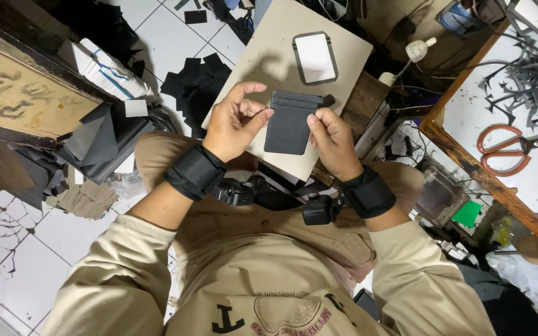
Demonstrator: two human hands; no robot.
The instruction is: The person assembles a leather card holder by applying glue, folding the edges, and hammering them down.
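Bright, even light falls from overhead; my hands cast soft shadows onto the beige board [269,56]. Everything stays sharp, though the wide lens bends lines near the picture's edges.

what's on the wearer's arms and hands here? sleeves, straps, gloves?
Both hands are bare, no gloves. The left hand and right hand each have a wide black wrist strap, with a small black device hanging below each wrist. Beige long sleeves are pushed up the forearms.
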